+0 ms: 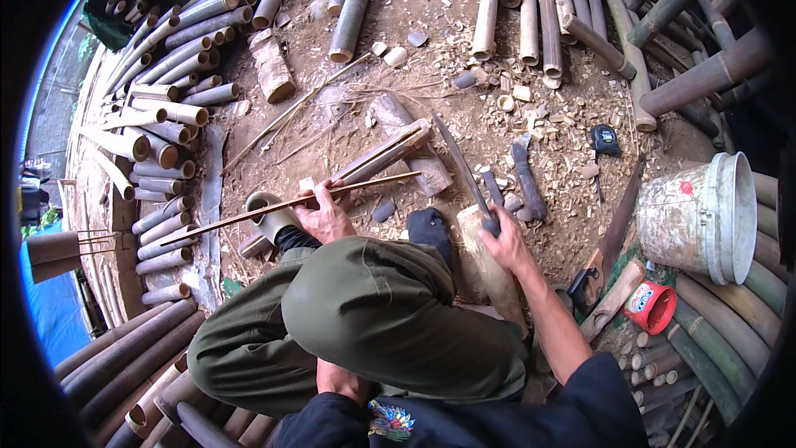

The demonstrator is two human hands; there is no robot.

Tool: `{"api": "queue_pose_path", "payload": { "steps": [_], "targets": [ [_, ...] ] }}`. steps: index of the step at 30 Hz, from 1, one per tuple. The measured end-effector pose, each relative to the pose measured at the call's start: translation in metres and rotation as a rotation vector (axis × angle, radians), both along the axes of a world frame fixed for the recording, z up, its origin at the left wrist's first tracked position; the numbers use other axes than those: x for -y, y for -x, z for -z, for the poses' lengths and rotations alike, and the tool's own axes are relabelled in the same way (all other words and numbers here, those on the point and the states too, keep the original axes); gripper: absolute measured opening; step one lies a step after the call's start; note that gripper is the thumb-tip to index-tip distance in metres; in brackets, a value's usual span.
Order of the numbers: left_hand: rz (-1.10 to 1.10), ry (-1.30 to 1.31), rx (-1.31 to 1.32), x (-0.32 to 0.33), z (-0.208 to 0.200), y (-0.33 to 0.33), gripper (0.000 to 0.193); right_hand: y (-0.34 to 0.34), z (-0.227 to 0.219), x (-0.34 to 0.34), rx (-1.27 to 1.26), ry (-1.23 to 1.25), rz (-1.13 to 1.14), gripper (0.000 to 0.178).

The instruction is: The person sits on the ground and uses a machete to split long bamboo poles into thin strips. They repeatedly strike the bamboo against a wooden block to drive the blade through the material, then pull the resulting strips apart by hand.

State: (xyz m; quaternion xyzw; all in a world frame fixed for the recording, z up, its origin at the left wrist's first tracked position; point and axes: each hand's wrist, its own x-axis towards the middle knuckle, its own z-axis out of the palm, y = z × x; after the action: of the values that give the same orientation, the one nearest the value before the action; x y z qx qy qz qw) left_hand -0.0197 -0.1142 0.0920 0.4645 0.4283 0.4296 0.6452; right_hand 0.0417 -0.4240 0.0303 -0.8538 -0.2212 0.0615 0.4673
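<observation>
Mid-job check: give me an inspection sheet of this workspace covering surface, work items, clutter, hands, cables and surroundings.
Surface: bare earth ground, strewn with pale wood chips.
Work items: thin strip, slanting across the view; long knife, blade pointing away from the person; a grooved bamboo length lies across a short log.
Clutter: tape measure, saw, white bucket and red tub, all toward the right.
Hands: left hand holds the strip; right hand grips the knife's handle.
Cables: nothing seen.
Surroundings: stacked bamboo poles on both sides; blue sheet at far left.
</observation>
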Motion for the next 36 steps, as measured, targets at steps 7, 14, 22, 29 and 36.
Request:
{"api": "queue_pose_path", "payload": {
  "steps": [7, 14, 22, 29, 36],
  "targets": [
    [0.047, 0.175, 0.165, -0.022, 0.007, 0.029, 0.036, -0.020, -0.017, 0.031, -0.419, 0.295, 0.017, 0.032],
    [0.080, 0.265, 0.121, 0.003, 0.019, 0.008, 0.029, 0.020, -0.026, 0.141, -0.106, 0.390, 0.426, 0.030],
    [0.108, 0.044, 0.211, 0.015, 0.029, -0.009, 0.020, 0.043, -0.042, 0.026, -0.391, 0.158, 0.078, 0.027],
    [0.078, 0.051, 0.111, 0.016, 0.026, -0.015, 0.016, 0.049, -0.024, 0.005, -0.258, 0.249, 0.022, 0.030],
    [0.050, -0.069, 0.122, 0.013, 0.055, -0.009, 0.017, 0.041, -0.030, 0.006, -0.199, 0.313, -0.059, 0.030]
  ]
}}
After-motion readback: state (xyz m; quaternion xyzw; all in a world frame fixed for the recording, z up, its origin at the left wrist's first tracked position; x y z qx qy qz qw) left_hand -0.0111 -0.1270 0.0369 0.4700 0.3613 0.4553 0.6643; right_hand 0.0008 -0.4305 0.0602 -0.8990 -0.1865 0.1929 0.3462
